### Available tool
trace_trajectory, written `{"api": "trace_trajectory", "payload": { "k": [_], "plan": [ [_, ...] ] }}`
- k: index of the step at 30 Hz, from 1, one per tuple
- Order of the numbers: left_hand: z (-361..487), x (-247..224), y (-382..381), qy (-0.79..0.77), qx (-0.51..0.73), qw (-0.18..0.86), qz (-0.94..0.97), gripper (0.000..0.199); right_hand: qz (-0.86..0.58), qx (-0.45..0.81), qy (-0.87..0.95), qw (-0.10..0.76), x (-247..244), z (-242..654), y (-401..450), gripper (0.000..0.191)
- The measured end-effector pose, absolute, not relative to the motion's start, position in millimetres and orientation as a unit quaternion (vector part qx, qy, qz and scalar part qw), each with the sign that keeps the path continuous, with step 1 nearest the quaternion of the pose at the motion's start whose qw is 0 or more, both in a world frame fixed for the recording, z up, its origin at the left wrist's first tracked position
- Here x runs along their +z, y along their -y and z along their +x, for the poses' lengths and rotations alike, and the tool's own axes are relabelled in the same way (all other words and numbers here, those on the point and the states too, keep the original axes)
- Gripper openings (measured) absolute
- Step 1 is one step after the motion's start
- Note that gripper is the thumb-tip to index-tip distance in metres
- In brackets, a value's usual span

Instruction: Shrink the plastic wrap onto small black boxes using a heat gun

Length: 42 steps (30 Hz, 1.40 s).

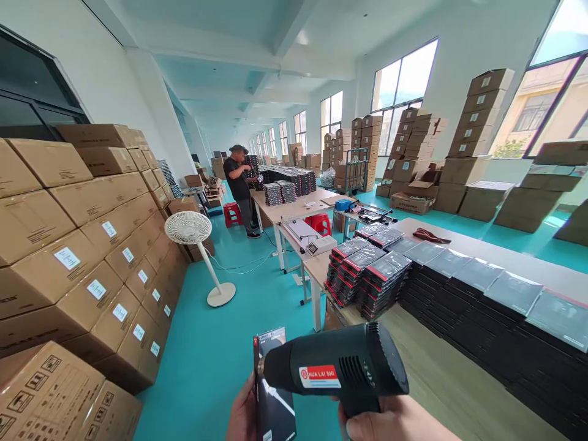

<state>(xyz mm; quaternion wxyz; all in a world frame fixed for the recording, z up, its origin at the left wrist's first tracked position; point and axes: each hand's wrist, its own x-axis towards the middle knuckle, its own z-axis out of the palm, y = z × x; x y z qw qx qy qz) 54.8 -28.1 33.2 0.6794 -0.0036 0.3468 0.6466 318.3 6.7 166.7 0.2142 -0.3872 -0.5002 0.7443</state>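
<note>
At the bottom centre, my left hand (243, 411) is closed around a slim black retail box (278, 411) with a red and white top edge. My right hand (390, 420) grips the handle of a dark green heat gun (358, 362), which carries a red and white label. The gun's nozzle points left at the box's upper part and overlaps it in view; whether they touch I cannot tell. Right of the gun, piles of film-wrapped black and red boxes (367, 272) stand on a wooden table (441, 343).
Stacked cartons (110, 245) line the left wall. A white pedestal fan (188, 228) stands on the turquoise floor. A long row of stacked black boxes (482, 324) runs along the right. A person in black (239, 180) stands at a farther table (294, 211). More cartons (478, 116) rise near the windows.
</note>
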Motion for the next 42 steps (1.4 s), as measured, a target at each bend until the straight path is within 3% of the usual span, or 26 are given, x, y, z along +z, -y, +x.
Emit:
{"api": "trace_trajectory", "payload": {
  "k": [6, 10, 15, 17, 21, 26, 32, 36, 42],
  "plan": [
    [44, 33, 29, -0.342, 0.606, 0.717, 0.026, 0.036, -0.405, 0.708, 0.514, 0.265, 183, 325, -38, 0.034],
    [37, 27, 29, -0.313, 0.618, 0.719, 0.058, 0.035, -0.401, 0.713, 0.534, 0.215, 187, 333, -42, 0.029],
    [33, 25, 27, -0.273, 0.632, 0.723, 0.062, 0.032, -0.4, 0.681, 0.609, 0.082, 185, 335, -18, 0.003],
    [33, 26, 26, -0.27, 0.63, 0.726, 0.063, 0.033, -0.404, 0.666, 0.623, 0.068, 184, 332, -12, 0.005],
    [33, 27, 23, -0.29, 0.627, 0.72, 0.07, 0.032, -0.416, 0.671, 0.599, 0.134, 184, 329, -12, 0.009],
    [33, 32, 19, -0.282, 0.634, 0.713, 0.101, 0.036, -0.396, 0.658, 0.638, 0.056, 182, 340, -2, 0.01],
    [40, 37, 17, -0.286, 0.642, 0.703, 0.105, 0.032, -0.395, 0.676, 0.606, 0.14, 182, 327, 3, 0.013],
    [44, 38, 16, -0.303, 0.638, 0.703, 0.083, 0.03, -0.375, 0.66, 0.639, 0.125, 195, 318, 3, 0.012],
    [39, 36, 20, -0.277, 0.643, 0.709, 0.081, 0.033, -0.414, 0.676, 0.586, 0.17, 183, 326, 10, 0.015]
  ]
}}
